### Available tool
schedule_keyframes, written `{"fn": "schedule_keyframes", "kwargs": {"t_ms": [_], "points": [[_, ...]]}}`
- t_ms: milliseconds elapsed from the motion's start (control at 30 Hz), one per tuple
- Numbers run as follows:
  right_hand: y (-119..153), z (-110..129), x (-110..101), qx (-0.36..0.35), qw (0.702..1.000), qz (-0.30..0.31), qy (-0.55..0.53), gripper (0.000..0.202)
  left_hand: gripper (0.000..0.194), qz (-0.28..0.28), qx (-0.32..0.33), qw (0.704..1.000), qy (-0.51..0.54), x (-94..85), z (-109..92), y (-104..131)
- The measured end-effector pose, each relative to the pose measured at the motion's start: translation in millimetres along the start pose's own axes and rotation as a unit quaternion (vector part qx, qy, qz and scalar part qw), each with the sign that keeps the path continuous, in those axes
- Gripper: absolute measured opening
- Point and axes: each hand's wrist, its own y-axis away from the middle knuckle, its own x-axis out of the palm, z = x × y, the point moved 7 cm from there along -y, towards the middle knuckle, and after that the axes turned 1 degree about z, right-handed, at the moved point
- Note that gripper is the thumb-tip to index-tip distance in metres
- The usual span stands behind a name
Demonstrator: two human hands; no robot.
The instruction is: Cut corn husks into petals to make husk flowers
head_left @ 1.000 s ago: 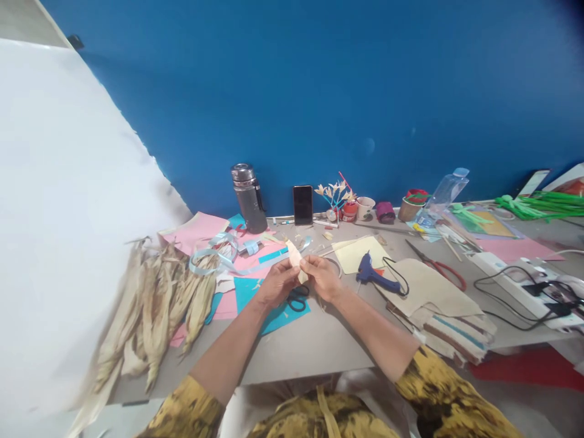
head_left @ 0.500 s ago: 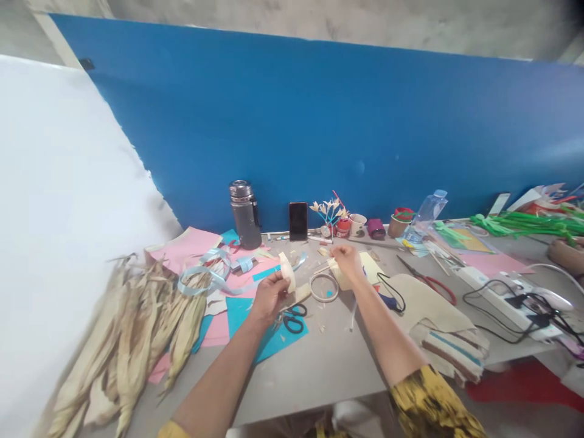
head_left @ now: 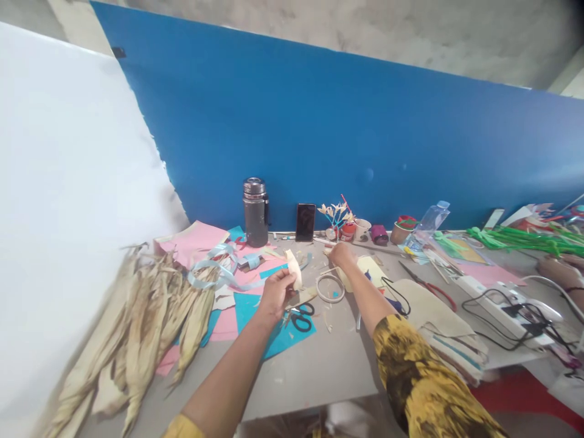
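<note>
My left hand pinches a pale, curved piece of husk upright between thumb and fingers. Beyond the tape ring, my right hand reaches down to the table with its fingers drawn together; what they touch is too small to make out. Black-handled scissors lie on blue paper just right of my left wrist. Pale husk flowers on blue stems stand behind my right hand, beside a red jar.
Dried husks cover the left side. A flask and a phone stand at the back. Rightward lie red-handled scissors, folded cloth and a power strip. Another person's hand is at the far right.
My right hand has reached farther forward and a little left, showing more sleeve. My left hand still holds the husk piece. The view has shifted and tilted slightly.
</note>
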Motion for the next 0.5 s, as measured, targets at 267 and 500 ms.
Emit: {"fn": "schedule_keyframes", "kwargs": {"t_ms": [267, 500], "points": [[5, 2, 8, -0.016, 0.999, 0.032, -0.002, 0.028, 0.029, -0.003, -0.006, 1.0, -0.003, 0.9, -2, 2], [8, 9, 7, -0.021, 0.999, 0.039, -0.017, 0.035, 0.028, -0.02, -0.008, 1.0, -0.007, 1.9, -2, 3]]}}
